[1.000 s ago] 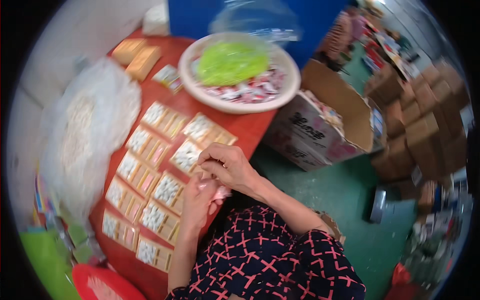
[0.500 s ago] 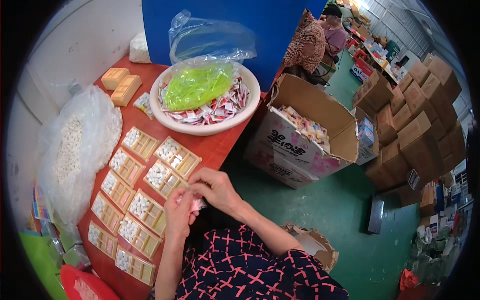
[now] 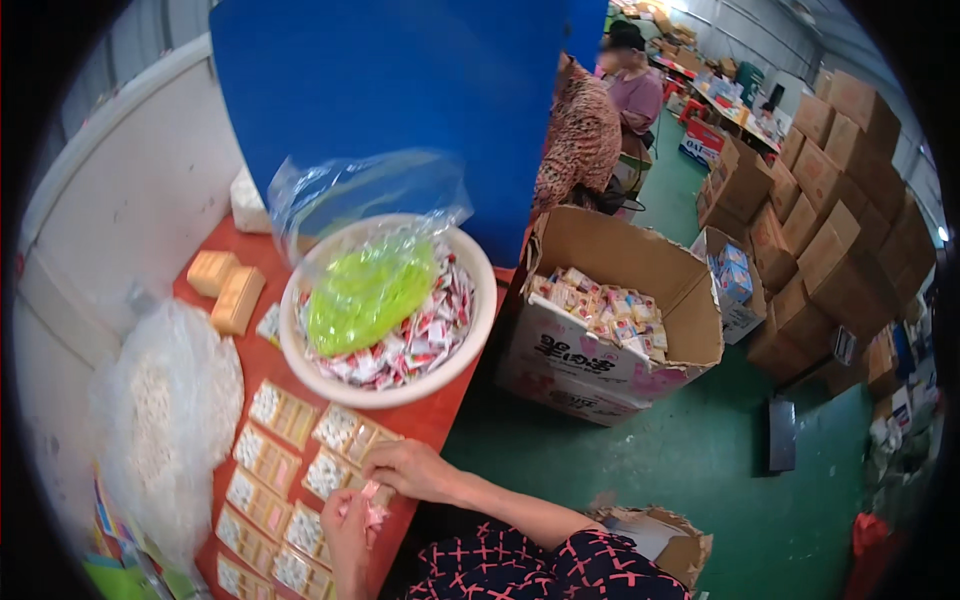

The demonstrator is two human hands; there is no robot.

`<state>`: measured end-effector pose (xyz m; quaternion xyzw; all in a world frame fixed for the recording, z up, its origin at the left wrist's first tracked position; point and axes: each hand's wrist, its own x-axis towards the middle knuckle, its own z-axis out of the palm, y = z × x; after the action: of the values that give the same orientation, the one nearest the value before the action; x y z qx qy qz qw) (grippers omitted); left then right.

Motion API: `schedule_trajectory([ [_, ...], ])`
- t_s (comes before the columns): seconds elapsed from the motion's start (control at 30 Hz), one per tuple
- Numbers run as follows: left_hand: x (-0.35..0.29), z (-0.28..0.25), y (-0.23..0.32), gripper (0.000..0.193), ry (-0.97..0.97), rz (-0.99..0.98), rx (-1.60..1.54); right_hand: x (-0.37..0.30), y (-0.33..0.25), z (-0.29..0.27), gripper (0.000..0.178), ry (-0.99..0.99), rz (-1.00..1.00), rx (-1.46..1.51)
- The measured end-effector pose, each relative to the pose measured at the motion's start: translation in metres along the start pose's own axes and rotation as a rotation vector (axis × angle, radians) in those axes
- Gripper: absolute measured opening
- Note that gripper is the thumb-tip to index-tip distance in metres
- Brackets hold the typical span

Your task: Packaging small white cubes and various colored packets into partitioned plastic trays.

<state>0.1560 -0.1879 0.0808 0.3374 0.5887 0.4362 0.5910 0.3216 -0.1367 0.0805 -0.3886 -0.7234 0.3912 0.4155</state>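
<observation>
My left hand [image 3: 345, 530] is closed around a small pink packet [image 3: 375, 514], partly hidden by the fingers. My right hand [image 3: 412, 470] pinches at the packet's upper end. Both hands are over the near edge of a red table, beside rows of small yellowish divided trays [image 3: 268, 463]. One compartment of each tray I can make out holds white pebble-like pieces [image 3: 267, 401], and a few trays show pink in another. Behind the trays stands a cream basin [image 3: 487, 300] of red-and-white sachets [image 3: 400, 365], topped by a clear bag of lime-green strips [image 3: 375, 300].
A large plastic bag of white pieces [image 3: 155, 420] lies at the left, with stacked yellow trays [image 3: 238, 298] behind it. An open carton [image 3: 620, 250] of small packs stands right of the table. Stacked boxes [image 3: 820, 260] and another person [image 3: 585, 135] are farther off.
My view has tilted upward, so the table and hands sit lower in the picture. Both hands stay together at the pink packet, with more pink now showing between them.
</observation>
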Motion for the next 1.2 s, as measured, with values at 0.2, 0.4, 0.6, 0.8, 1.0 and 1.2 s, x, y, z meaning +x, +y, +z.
schedule_trajectory([
  [0.2,0.003,0.01,0.014,0.008,0.024,0.039,0.042,0.007,0.006,0.0,0.01,0.038,-0.037,0.059],
  [0.4,-0.018,0.026,-0.016,0.017,-0.023,-0.021,-0.053,-0.02,0.019,-0.026,0.008,-0.09,-0.015,-0.028],
  [0.6,-0.037,-0.01,-0.024,0.021,-0.096,-0.142,-0.371,-0.018,0.024,-0.032,0.006,-0.006,0.112,0.015],
  [0.8,-0.041,-0.056,-0.017,0.022,-0.018,-0.038,-0.506,0.043,0.028,0.01,0.004,-0.042,0.143,-0.072],
  [1.0,-0.039,-0.081,-0.026,0.018,0.034,-0.051,-0.541,0.121,0.035,0.061,0.002,-0.111,-0.028,-0.136],
  [1.2,-0.02,-0.084,-0.002,0.015,0.201,-0.12,-0.454,0.163,0.053,0.081,0.009,-0.237,-0.076,-0.334],
])
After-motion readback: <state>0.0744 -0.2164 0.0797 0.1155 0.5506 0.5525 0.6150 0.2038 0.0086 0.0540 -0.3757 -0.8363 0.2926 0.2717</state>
